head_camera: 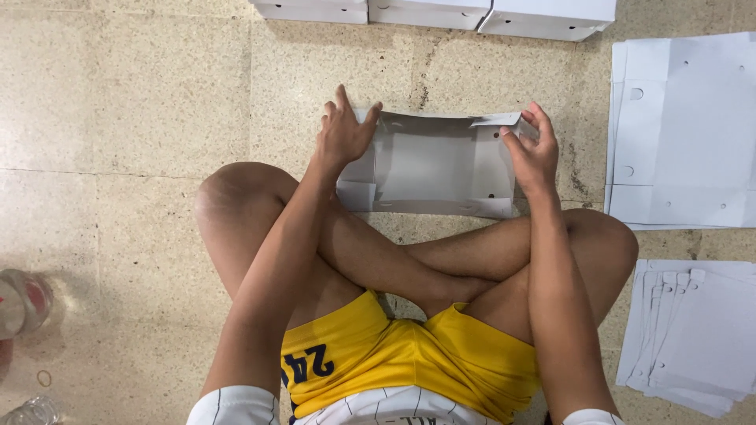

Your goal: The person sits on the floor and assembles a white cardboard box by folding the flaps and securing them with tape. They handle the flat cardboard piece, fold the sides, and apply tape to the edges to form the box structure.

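Sitting between both hands — white box (433, 165)

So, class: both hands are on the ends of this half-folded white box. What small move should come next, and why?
Probably fold the right end flap down into the box. The right hand pinches that flap, which sticks up loose, while the left hand steadies the other end wall. The long walls stand upright already, so the ends seem to be what remains.
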